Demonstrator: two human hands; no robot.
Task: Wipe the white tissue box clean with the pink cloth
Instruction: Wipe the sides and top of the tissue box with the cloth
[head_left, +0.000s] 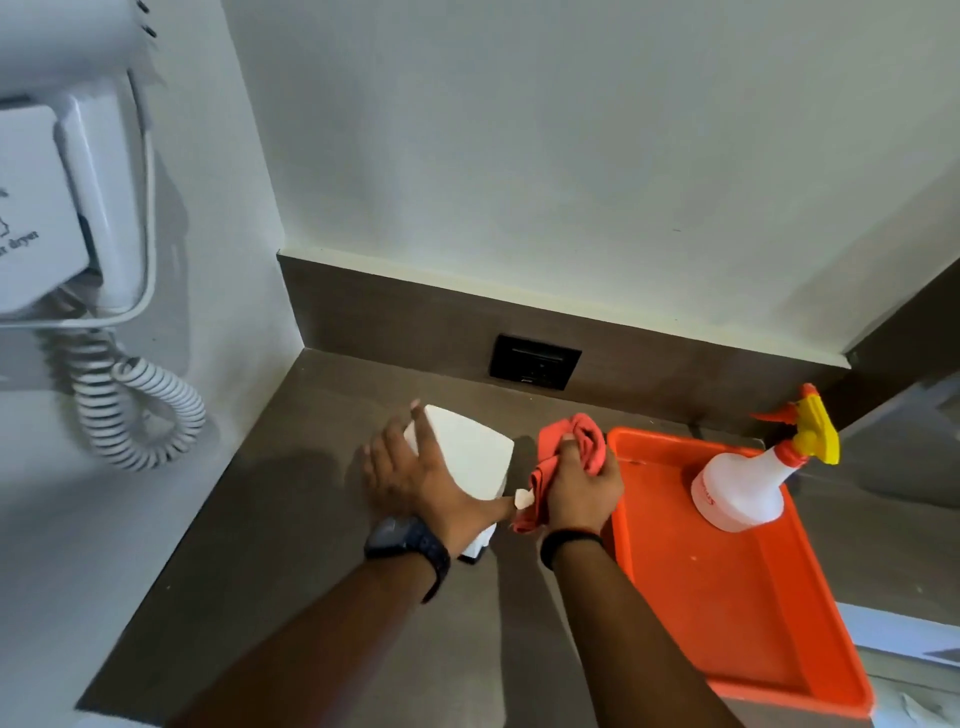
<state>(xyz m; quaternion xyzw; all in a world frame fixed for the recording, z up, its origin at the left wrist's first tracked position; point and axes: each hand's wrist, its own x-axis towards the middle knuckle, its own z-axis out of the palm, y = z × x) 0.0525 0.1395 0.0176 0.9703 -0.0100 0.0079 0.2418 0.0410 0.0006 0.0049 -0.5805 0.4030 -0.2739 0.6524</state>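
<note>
**Left hand steadies the box, right hand brings the cloth**

Head view: a white tissue box (467, 457) stands on the brown counter (291, 519) toward its back left corner, near the wall; the left hand (415, 478) lies spread over the box's top and near side, fingers open; the right hand (582, 488) is closed in a fist around a bunched pink cloth (576, 447), just beside the box's right face. An orange tray (727, 597) with a spray bottle (743, 483) sits along the counter's right edge. To wipe well, hold the box firmly, flatten the cloth, and stroke each face, avoiding the tissue (522, 500) that sticks out.
</note>
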